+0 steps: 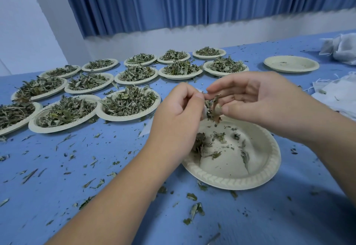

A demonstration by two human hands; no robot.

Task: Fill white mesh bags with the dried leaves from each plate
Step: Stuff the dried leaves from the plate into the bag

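Hovering over a round cream paper plate (265, 169), right hand (250, 98) pinches dried green leaves (213, 108); left hand (179, 110) curled, grip unclear.

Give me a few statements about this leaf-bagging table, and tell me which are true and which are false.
The right hand holds dried leaves above the near plate. True.
The near plate is heaped full. False: only a few scraps remain in it.
Every other plate holds a pile of leaves. False: the far right plate is nearly bare.
Leaf bits lie scattered on the blue tablecloth. True.
The left hand lies flat on the table. False: it is raised, fingers curled, apparently pinching the white mesh bag.
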